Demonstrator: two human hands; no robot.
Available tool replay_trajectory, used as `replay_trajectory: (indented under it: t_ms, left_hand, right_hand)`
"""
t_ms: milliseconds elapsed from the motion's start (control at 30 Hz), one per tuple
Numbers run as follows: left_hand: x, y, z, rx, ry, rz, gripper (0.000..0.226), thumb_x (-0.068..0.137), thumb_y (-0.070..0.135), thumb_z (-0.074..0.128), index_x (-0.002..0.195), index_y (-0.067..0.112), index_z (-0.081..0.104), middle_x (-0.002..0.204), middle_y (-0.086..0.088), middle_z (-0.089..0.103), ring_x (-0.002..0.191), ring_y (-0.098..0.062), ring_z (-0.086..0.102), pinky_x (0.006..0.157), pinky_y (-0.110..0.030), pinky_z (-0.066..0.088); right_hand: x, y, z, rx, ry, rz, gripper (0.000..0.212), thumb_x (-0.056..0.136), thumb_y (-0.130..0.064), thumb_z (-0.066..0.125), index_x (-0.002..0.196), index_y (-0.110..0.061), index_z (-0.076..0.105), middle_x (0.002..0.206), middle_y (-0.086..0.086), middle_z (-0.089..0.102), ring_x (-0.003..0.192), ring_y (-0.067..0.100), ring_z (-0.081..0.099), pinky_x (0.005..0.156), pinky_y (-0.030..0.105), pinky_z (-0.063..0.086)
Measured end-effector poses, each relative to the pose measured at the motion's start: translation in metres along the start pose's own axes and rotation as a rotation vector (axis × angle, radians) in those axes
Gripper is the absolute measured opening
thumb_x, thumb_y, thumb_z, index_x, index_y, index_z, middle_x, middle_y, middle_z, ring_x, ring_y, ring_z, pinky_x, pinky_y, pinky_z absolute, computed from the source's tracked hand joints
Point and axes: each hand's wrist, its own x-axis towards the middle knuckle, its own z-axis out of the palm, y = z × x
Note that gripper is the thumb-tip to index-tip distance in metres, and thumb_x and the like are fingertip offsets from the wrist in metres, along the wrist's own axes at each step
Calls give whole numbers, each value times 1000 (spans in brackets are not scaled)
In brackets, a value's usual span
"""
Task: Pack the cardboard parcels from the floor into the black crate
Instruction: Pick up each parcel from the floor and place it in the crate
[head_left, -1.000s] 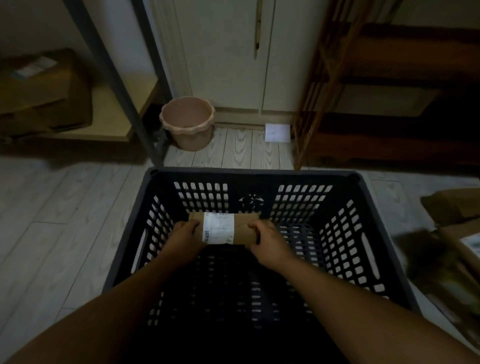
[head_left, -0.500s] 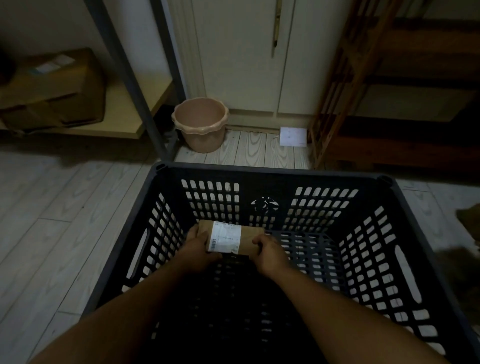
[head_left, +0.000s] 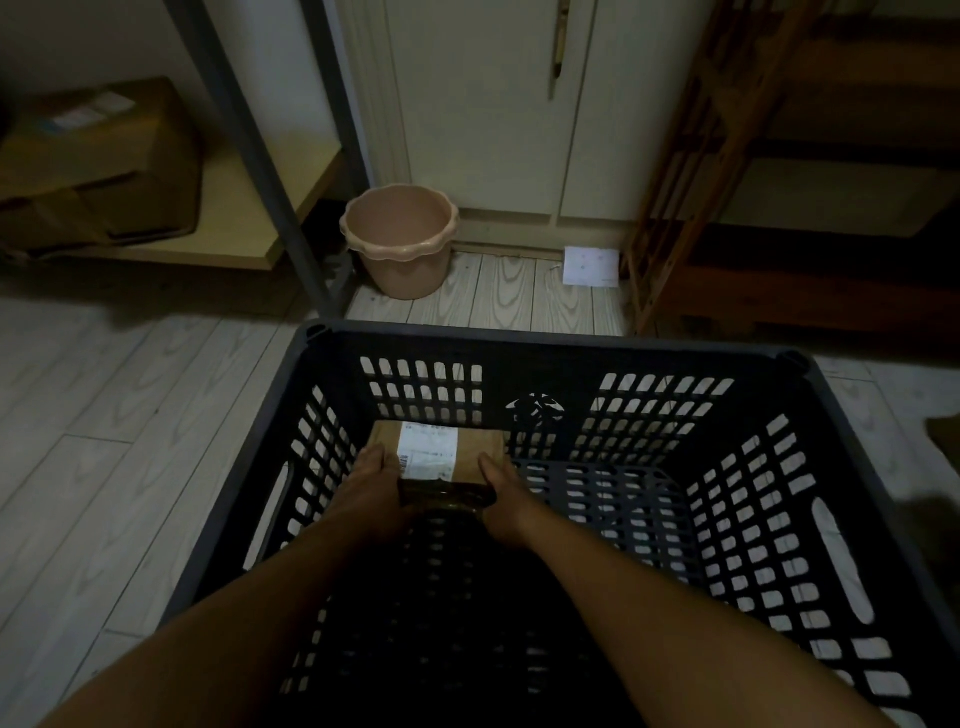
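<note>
Head view looks straight down into the black crate (head_left: 810, 467), and both arms are reaching deep inside it; the left hand (head_left: 371, 483) and the right hand (head_left: 501, 493) have a small cardboard parcel (head_left: 478, 449) between them, one at each end, fingers wrapped on and pressing inward; the white label (head_left: 427, 449) faces up, plain to see between the two hands. Parcel sits low in the far left corner, close against the back wall and near the left wall; whether its underside is down on the crate floor yet I cannot tell, the near edge is dark and glossy like tape and hides the contact.

To my eye this is the setting-down step; done well, it goes flat, label up, nudged square into that corner so the rest of the floor is free for more parcels; both hands should let go together, or the parcel tips toward whichever side is slower; knuckles want watching against the slotted walls, the left hand especially, it is just beside that side wall.

Grip sits toward the near end of the parcel, thumbs on top, so most of the cardboard pokes out ahead of the fingers toward the back wall; hands clamped on, nothing loose. Behind the crate a pink bucket (head_left: 400, 241) stands on the pale floor (head_left: 104, 415), well apart; judging by the bare crate, packing has barely started.
</note>
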Motion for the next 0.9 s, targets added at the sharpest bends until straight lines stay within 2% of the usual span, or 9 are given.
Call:
replay_trajectory:
  t_ms: [267,367,500,633,700,767,900]
  left_hand:
    - [-7,4,-15,64,-94,-23,91,86,53,53,150,14,1,158,-14,-6,145,-35,-3,119,-47,11]
    - [-36,11,-50,52,-57,23,90,84,51,57,150,17,7,158,-13,4,145,-35,4,118,-49,14]
    - [-100,31,-129,73,-77,42,86,85,51,55,150,22,6,158,-11,-2,146,-32,-3,116,-53,10]
    - [-176,59,-221,35,-89,-34,82,86,56,52,149,28,9,159,-7,-1,146,-30,-2,117,-55,10]
    - [-218,71,-268,64,-91,-31,79,85,57,51,149,31,11,159,-5,4,145,-32,1,116,-56,11]
    - [-262,88,-317,82,-87,-32,78,86,55,51,149,30,12,158,-6,6,145,-32,3,115,-56,13]
    - [-342,122,-400,27,-66,-25,73,87,45,56,148,28,19,157,-9,14,145,-33,8,115,-56,18]
  right_hand:
    - [-16,-12,-7,-124,-68,5,95,90,-26,61,149,-39,-12,158,2,-23,147,31,9,117,38,22]
    - [-58,-28,-35,-90,-24,-9,90,89,-33,61,152,-34,-4,159,3,-21,147,31,10,115,36,23]
    - [-141,-73,-99,-112,58,-1,78,89,-33,61,152,-27,15,160,5,-14,146,28,14,116,29,20]
    - [-236,-130,-159,-175,34,31,79,90,-35,59,153,-25,12,159,5,-15,147,25,5,116,27,15]
    - [-285,-158,-188,-281,16,26,77,92,-35,56,153,-24,10,160,4,-15,148,26,1,120,31,11]
    - [-337,-186,-220,-389,12,9,77,93,-37,54,154,-26,8,160,4,-14,148,27,-2,121,37,8]
    - [-446,-233,-278,-453,87,11,81,92,-43,54,154,-24,5,161,6,-9,148,26,-3,121,37,7]
